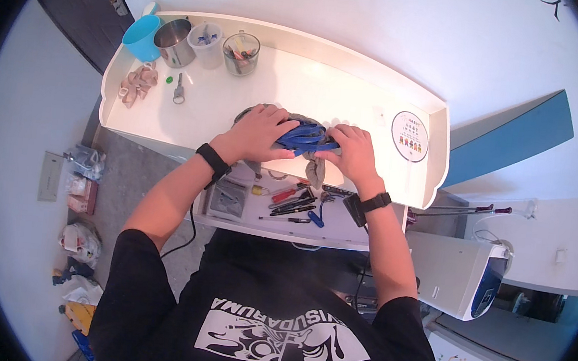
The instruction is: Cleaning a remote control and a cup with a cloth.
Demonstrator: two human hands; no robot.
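Above the front edge of the white desktop (pixel 323 88), both hands grip a bundle of grey cloth (pixel 315 171) with a folded blue strap (pixel 303 136) lying on it. My left hand (pixel 258 132) curls over the left side of the bundle, its thumb beside the strap. Around the right side is my right hand (pixel 352 152), its fingers and thumb next to the strap's end. Part of the cloth hangs below the strap, over the desk's edge. The fingers hide much of the cloth, and how it is wrapped cannot be told.
Below my hands, an open drawer (pixel 249 223) holds a red-handled screwdriver (pixel 283 195), several pens (pixel 292 206) and a yellow padlock (pixel 257 190). A blue cup (pixel 142 39), metal mug (pixel 175 44), plastic cup (pixel 206 49), glass mug (pixel 241 55), key (pixel 179 90) and beige band (pixel 138 85) stand or lie left.
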